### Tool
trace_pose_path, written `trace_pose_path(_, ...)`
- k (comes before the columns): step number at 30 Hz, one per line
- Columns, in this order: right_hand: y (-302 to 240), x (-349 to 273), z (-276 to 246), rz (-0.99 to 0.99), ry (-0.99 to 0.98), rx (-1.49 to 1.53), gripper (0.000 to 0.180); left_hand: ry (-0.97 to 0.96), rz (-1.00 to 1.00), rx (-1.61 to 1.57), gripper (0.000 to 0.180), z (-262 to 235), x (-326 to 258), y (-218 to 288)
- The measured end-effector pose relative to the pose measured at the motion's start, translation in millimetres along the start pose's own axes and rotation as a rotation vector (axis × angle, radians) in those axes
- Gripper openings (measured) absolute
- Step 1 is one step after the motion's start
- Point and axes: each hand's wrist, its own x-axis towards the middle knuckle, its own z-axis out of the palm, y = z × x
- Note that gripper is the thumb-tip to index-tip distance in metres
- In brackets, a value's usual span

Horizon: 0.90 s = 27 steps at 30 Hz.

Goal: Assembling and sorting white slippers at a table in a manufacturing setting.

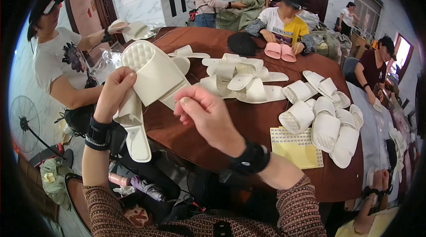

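My left hand [116,91] is closed on a pair of white slippers. One slipper [153,77] points up with its quilted insole showing above the wide strap. The other slipper [138,141] hangs below with its sole end down, and a small dark mark shows on its insole. Close to the upper slipper's heel end is my right hand [207,115], its thumb and fingers curled together. Whatever sits between those fingertips, if anything, is too small to make out. A yellow sheet of small printed stickers [297,148] lies on the table to the right of this hand.
A round table with a brown cloth [195,148] carries piles of white slippers [248,77] in the middle and more slippers [326,124] at the right. Across it, a person handles pink slippers [280,52] beside a black cap [242,44]. Another person stands at left near a fan [25,124].
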Motion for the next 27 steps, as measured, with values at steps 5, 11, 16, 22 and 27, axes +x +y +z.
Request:
trace_pose_path(5, -35.0, -16.1, -41.2, -0.481, 0.079, -0.752, 0.031, -0.090, -0.043, -0.222, 0.017, 18.3, -19.2, 16.5)
trace_pose_path(11, -35.7, -77.8, -95.6, -0.030, 0.040, -0.826, 0.044, -0.295, -0.095, -0.397, 0.017, 79.5, -28.0, 24.0)
trace_pose_path(16, -24.5, -125.5, -107.5, 0.321, 0.053, -0.672, 0.033, -0.407, -0.090, -0.164, 0.022, 134.7, -27.7, 24.6)
trace_pose_path(22, -20.0, -164.4, -119.7, 0.462, 0.195, -0.485, 0.027, -0.447, -0.152, -0.176, 0.030, 187.4, -8.8, -10.2)
trace_pose_path(27, -14.5, -171.8, -126.8, 0.529, 0.280, -0.313, 0.022, -0.401, -0.057, 0.083, 0.028, 210.6, 16.6, -6.8)
